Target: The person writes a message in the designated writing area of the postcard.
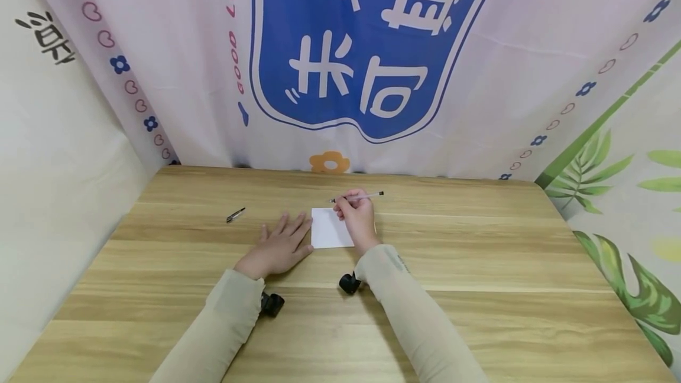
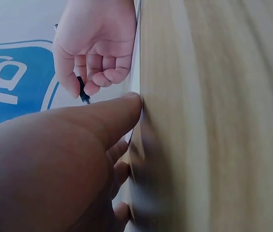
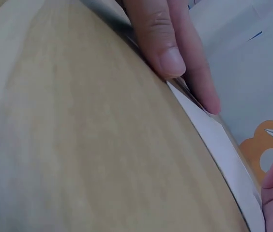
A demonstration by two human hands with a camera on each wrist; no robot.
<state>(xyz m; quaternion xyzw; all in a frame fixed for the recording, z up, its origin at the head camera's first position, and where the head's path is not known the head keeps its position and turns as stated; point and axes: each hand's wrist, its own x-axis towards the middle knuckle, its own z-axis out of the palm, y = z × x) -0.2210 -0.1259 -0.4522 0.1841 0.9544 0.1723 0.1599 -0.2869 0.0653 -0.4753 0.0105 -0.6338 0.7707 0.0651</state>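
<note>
On wooden table [image 1: 479, 265]: one paper [image 1: 330, 230], one pen [image 1: 357, 197], one pen cap [image 1: 235, 214].

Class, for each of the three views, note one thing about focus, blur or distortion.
Head view: evenly lit and sharp, but the table edges splay outward, wide-angle distortion. Left wrist view: the left hand fills the foreground, dark and soft, while the right hand gripping the pen is clearer. Right wrist view: the near tabletop is blurred; the paper edge looks softly smeared.
</note>
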